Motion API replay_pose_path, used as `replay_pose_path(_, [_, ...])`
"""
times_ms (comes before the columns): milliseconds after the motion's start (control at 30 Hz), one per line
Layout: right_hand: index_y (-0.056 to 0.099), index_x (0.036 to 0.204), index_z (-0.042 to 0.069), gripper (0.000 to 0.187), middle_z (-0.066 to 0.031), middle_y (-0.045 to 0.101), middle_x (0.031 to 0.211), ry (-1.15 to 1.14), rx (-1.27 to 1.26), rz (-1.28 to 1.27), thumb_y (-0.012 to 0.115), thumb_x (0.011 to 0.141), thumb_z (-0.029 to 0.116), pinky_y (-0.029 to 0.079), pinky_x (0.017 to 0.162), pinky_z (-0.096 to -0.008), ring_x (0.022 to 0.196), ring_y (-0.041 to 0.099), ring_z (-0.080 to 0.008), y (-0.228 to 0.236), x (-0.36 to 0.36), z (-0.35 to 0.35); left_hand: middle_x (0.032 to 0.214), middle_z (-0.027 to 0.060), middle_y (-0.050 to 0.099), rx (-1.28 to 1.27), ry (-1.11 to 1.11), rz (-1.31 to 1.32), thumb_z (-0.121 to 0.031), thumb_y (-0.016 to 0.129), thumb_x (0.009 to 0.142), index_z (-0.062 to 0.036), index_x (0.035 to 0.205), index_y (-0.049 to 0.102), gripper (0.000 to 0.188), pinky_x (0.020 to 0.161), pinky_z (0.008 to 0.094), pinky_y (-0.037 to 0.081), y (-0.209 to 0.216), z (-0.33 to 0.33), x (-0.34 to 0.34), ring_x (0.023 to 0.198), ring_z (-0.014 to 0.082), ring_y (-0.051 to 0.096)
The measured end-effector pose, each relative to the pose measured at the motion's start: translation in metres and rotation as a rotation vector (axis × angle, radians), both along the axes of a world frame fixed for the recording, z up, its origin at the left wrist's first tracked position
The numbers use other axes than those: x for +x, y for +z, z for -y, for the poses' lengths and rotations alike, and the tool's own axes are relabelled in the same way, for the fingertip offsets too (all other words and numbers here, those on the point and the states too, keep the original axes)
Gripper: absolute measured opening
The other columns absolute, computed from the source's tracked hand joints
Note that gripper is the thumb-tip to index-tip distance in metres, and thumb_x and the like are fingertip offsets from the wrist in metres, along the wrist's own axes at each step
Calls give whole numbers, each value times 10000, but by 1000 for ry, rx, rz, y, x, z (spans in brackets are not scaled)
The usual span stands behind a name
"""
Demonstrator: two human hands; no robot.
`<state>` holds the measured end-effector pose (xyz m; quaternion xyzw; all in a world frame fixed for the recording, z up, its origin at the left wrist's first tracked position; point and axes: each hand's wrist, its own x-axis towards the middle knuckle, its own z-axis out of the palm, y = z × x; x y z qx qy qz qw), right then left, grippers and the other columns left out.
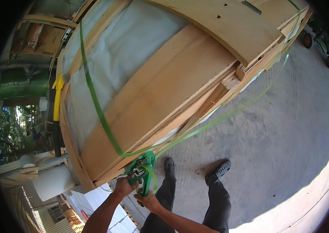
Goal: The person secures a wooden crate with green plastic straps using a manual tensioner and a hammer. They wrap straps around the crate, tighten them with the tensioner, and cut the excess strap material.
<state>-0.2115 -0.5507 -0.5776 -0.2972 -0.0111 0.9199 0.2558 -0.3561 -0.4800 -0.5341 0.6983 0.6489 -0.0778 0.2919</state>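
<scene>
A green strapping tensioner [149, 163] sits against the near lower corner of a large wooden crate [164, 77]. My left hand [125, 187] is closed around the tool's body. Just right of it, my right hand [149, 202] grips the lower end of the tool's handle. A green plastic strap [94, 97] runs over the crate top and down to the tool, where a short loop of it curls beside the handle. More strap hangs slack along the crate's near side. White sheeting shows between the crate's boards.
A yellow-handled hammer-like tool [58, 97] rests at the crate's left edge. White rolls [52, 182] and a green roll [23, 83] stand at left. A wheeled cart [319, 46] is at the far right on the concrete floor [273, 155]. My feet are beside the crate.
</scene>
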Motion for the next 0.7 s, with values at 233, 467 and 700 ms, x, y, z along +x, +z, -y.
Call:
replay_pose_path(233, [439, 950, 26, 231, -29, 519, 680, 451, 175, 34, 609, 847, 145, 427, 515, -284, 566, 514, -115, 16, 127, -48, 633, 135, 632, 46, -11, -55, -223, 685, 725, -73, 774, 678, 158, 563, 402, 523, -10, 1, -15, 609, 328, 635])
replay_pose_path(467, [574, 1083, -2, 289, -132, 655, 1029, 473, 685, 655, 577, 811, 96, 484, 876, -340, 990, 629, -266, -7, 188, -49, 654, 146, 627, 144, -97, -52, -223, 696, 696, -62, 785, 664, 187, 578, 424, 508, -18, 6, -20, 627, 348, 624])
replay_pose_path(700, [582, 1087, -46, 468, -175, 634, 961, -169, 607, 681, 533, 923, 389, 464, 800, -339, 912, 594, -228, 57, 120, -161, 578, 141, 594, 241, -81, -66, -256, 646, 708, -67, 609, 638, 213, 537, 433, 481, -4, 1, -11, 558, 324, 598])
